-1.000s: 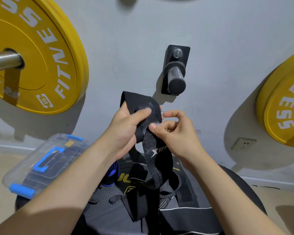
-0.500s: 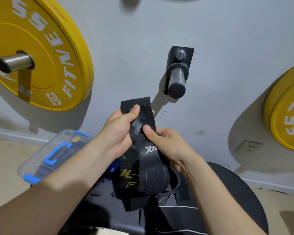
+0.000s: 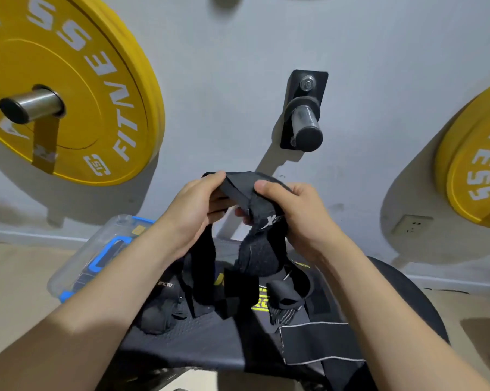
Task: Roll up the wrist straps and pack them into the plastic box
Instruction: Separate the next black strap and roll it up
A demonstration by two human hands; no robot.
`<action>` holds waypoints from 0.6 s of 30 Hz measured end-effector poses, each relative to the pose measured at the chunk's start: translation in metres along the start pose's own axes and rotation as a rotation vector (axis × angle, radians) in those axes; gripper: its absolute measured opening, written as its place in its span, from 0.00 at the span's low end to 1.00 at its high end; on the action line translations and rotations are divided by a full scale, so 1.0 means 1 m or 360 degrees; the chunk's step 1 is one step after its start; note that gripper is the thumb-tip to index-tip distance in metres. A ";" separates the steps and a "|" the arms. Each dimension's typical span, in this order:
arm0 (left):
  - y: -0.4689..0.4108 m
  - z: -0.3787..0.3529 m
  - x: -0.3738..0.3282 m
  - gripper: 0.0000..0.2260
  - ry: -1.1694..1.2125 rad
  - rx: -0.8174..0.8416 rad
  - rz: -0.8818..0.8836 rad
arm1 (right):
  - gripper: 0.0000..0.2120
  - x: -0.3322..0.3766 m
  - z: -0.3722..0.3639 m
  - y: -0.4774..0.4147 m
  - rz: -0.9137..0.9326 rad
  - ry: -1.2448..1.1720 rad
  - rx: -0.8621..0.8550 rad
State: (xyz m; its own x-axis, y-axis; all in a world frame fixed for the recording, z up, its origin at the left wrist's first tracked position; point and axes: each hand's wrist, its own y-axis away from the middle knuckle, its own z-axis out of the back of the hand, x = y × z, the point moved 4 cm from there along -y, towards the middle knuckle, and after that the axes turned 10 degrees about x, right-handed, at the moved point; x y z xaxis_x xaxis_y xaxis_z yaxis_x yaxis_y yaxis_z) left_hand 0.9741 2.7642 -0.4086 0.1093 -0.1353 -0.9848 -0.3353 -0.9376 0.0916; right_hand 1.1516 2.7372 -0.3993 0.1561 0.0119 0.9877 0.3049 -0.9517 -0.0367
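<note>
A black wrist strap [image 3: 252,201] is up in the air in front of the person, held between both hands. The left hand [image 3: 194,210] pinches its top end, with the thumb on top and the fingers curled under. The right hand [image 3: 297,213] grips the strap just beside it, with the thumb pressed on top and the fingers wrapped round. The rest of the strap hangs down toward a dark pad [image 3: 209,342], where more black straps [image 3: 164,314] lie in a heap. The plastic box [image 3: 97,258], clear with blue parts, sits to the left of the pad, partly behind the left arm. On the grey wall are a big yellow weight plate [image 3: 68,80] on the left, a black peg [image 3: 305,117] in the middle, and another yellow plate [image 3: 478,170] on the right.
</note>
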 end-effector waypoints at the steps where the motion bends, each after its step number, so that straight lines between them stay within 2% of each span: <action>1: 0.001 -0.001 0.002 0.22 -0.0225 0.0024 -0.0004 | 0.16 0.004 0.000 0.002 0.0030 -0.0093 -0.0001; 3: 0.003 -0.004 0.006 0.20 -0.0312 0.0016 0.0005 | 0.17 0.006 -0.003 0.010 -0.0009 -0.0194 0.0078; 5: 0.004 -0.009 0.004 0.19 -0.0124 0.0053 0.0027 | 0.15 0.001 -0.005 0.019 -0.0069 -0.0130 0.0125; 8: 0.007 -0.023 -0.007 0.19 0.0027 0.0167 0.0064 | 0.11 0.001 -0.005 0.027 -0.0046 0.0171 -0.0080; 11: 0.006 -0.034 -0.006 0.13 0.0267 -0.0105 0.0175 | 0.10 0.008 -0.007 0.030 0.0004 0.0532 -0.0135; 13: 0.006 -0.037 -0.004 0.10 0.0368 -0.0286 0.0257 | 0.13 0.008 -0.004 0.032 -0.0139 0.0439 -0.0026; 16: 0.002 -0.031 -0.006 0.07 0.0439 -0.0495 0.0237 | 0.17 0.005 0.000 0.046 -0.0502 0.0229 0.0342; 18: -0.003 -0.022 -0.005 0.04 0.0399 -0.0598 0.0245 | 0.16 0.007 0.001 0.054 -0.0485 0.0150 0.0557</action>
State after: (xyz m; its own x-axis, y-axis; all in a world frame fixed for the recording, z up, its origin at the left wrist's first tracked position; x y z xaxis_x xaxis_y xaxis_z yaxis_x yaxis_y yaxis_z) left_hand 0.9954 2.7602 -0.4006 0.3228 -0.3114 -0.8938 -0.0089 -0.9453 0.3261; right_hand 1.1706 2.6860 -0.3943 -0.0709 0.2313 0.9703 0.6243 -0.7484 0.2240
